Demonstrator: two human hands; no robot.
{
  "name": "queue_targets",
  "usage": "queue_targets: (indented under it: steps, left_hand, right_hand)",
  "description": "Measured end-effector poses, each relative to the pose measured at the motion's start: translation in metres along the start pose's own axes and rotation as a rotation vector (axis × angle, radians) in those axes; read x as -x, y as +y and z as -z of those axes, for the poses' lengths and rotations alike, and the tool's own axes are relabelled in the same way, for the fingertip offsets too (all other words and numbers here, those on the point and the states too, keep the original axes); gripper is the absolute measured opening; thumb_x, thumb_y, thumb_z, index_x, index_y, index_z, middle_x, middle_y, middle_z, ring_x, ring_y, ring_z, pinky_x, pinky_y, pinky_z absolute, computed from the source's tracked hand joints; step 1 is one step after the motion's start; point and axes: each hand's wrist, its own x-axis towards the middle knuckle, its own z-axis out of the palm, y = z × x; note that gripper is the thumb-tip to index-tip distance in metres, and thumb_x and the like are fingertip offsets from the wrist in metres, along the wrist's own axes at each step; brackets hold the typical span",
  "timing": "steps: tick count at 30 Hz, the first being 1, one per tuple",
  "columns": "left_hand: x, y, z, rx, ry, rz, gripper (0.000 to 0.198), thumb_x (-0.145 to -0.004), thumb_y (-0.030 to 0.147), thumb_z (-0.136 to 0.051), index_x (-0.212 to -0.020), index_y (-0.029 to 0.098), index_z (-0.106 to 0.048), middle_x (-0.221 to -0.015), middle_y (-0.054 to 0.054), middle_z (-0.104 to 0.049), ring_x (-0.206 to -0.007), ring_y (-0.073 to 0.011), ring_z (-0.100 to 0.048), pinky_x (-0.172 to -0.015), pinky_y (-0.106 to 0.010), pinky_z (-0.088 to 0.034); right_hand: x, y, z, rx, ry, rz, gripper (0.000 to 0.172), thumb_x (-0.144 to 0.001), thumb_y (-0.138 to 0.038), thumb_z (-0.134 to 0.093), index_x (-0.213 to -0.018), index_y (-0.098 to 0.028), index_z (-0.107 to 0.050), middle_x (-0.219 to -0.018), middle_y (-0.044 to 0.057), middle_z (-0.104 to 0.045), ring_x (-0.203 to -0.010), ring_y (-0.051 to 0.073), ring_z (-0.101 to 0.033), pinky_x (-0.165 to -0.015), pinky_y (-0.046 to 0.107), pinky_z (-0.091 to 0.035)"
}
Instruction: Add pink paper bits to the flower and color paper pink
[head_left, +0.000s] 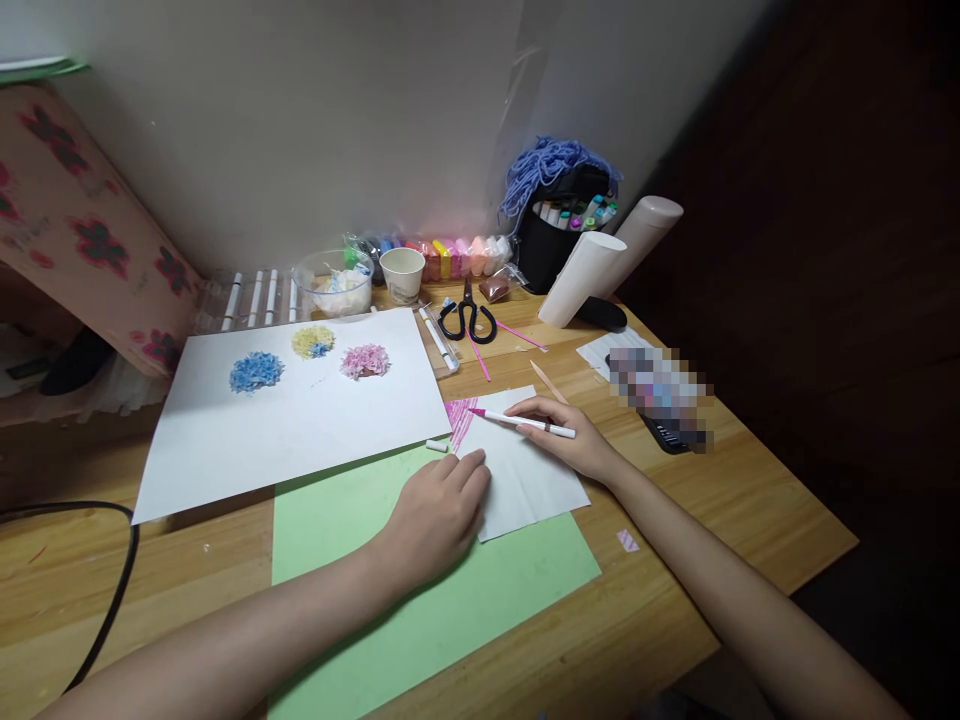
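My right hand (pixel 559 432) pinches a white marker (pixel 529 424) with a pink tip. The tip touches a white sheet of paper (pixel 517 475), at a corner filled with pink strokes (pixel 462 420). My left hand (pixel 442 505) rests palm down, its loosely bent fingers lying over the left edge of that sheet; its fingertips are partly hidden. A small white cap (pixel 436 445) lies just above the left hand. Beneath the sheet and the left hand is a green sheet (pixel 352 610). Overlapping the green sheet, a large white sheet (pixel 225 450) bears blue, yellow and pink crinkled clusters.
Black-handled scissors (pixel 468 318), pink sticks (pixel 478 355), a paper cup (pixel 403 274) and a clear bowl (pixel 335 288) stand behind the sheets. A black pen holder (pixel 551 245) and two pale tubes are at the back right. A black cable (pixel 124 580) curves at left.
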Motion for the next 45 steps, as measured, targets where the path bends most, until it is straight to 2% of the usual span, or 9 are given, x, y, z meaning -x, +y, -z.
queue_targets:
  steps: [9,13,17,21,25,31,39,41,45]
  left_hand:
    - [0.0,0.0,0.001,-0.033,0.014,-0.024,0.023,-0.083,0.008,-0.041,-0.099,0.015,-0.056,-0.117,-0.013,-0.063,-0.081,-0.0228,-0.059,-0.066,-0.038,-0.052]
    - [0.002,0.003,-0.003,-0.135,0.099,-0.104,0.029,-0.086,0.005,-0.035,-0.104,0.011,-0.057,-0.118,-0.018,-0.062,-0.092,-0.0227,-0.063,-0.088,-0.041,-0.05]
    - [0.003,0.009,-0.006,-0.226,0.128,-0.146,0.035,-0.091,0.017,-0.035,-0.116,0.002,-0.055,-0.119,-0.023,-0.061,-0.108,-0.0275,-0.061,-0.103,-0.046,-0.039]
    - [0.003,0.012,-0.005,-0.266,0.089,-0.09,0.043,-0.093,0.027,-0.035,-0.123,0.001,-0.052,-0.126,-0.022,-0.058,-0.118,-0.0291,-0.056,-0.109,-0.045,-0.032]
    - [0.005,0.013,-0.005,-0.228,-0.009,-0.075,0.055,-0.094,0.036,-0.034,-0.131,-0.003,-0.043,-0.134,-0.026,-0.049,-0.128,-0.0311,-0.045,-0.112,-0.044,-0.025]
    - [0.009,0.014,-0.006,-0.136,-0.107,-0.052,0.075,-0.091,0.054,-0.034,-0.138,-0.004,-0.032,-0.143,-0.028,-0.035,-0.137,-0.0335,-0.029,-0.114,-0.045,-0.02]
    - [0.007,0.007,-0.008,-0.035,-0.071,0.018,0.07,-0.092,0.052,-0.036,-0.145,0.008,-0.024,-0.152,-0.019,-0.022,-0.141,-0.0287,-0.021,-0.116,-0.047,-0.016]
    - [0.007,0.008,-0.008,-0.059,-0.05,-0.012,0.063,-0.093,0.044,-0.036,-0.142,0.005,-0.029,-0.15,-0.02,-0.026,-0.141,-0.0287,-0.023,-0.115,-0.045,-0.019]
    - [0.008,0.014,-0.007,-0.092,-0.008,-0.083,0.045,-0.094,0.027,-0.035,-0.13,0.002,-0.046,-0.138,-0.02,-0.047,-0.132,-0.0271,-0.041,-0.113,-0.042,-0.029]
  right_hand:
    - [-0.002,0.005,-0.002,-0.032,0.081,0.001,0.024,-0.086,-0.034,-0.059,-0.105,-0.02,-0.062,-0.107,0.007,-0.066,-0.101,0.021,-0.061,-0.088,0.034,-0.049]
    - [0.0,0.005,0.0,-0.089,0.141,0.02,0.023,-0.086,-0.037,-0.057,-0.102,-0.02,-0.062,-0.106,0.007,-0.066,-0.101,0.021,-0.061,-0.09,0.036,-0.048]
    - [0.002,0.004,0.006,-0.098,0.112,0.069,0.021,-0.087,-0.038,-0.055,-0.096,-0.021,-0.064,-0.099,0.006,-0.066,-0.098,0.022,-0.061,-0.088,0.036,-0.047]
    - [0.005,0.003,0.008,-0.108,0.0,0.079,0.023,-0.088,-0.039,-0.054,-0.095,-0.021,-0.067,-0.093,0.006,-0.067,-0.092,0.021,-0.062,-0.082,0.034,-0.047]
    - [0.007,0.0,0.005,-0.113,-0.096,0.08,0.024,-0.088,-0.037,-0.054,-0.094,-0.02,-0.068,-0.094,0.007,-0.067,-0.091,0.021,-0.062,-0.082,0.034,-0.047]
    - [0.007,-0.003,0.002,-0.113,-0.109,0.057,0.022,-0.087,-0.036,-0.056,-0.098,-0.02,-0.067,-0.098,0.007,-0.066,-0.094,0.021,-0.062,-0.086,0.034,-0.048]
    - [0.007,-0.003,-0.001,-0.15,-0.069,0.063,0.02,-0.087,-0.035,-0.057,-0.097,-0.02,-0.065,-0.097,0.007,-0.067,-0.095,0.021,-0.063,-0.085,0.034,-0.049]
    - [0.007,-0.002,-0.001,-0.157,-0.079,0.057,0.019,-0.087,-0.033,-0.058,-0.097,-0.02,-0.065,-0.097,0.007,-0.066,-0.094,0.02,-0.063,-0.085,0.032,-0.049]
    - [0.008,0.0,-0.001,-0.183,-0.112,0.044,0.018,-0.087,-0.033,-0.058,-0.097,-0.02,-0.065,-0.097,0.006,-0.066,-0.091,0.019,-0.064,-0.083,0.031,-0.05]
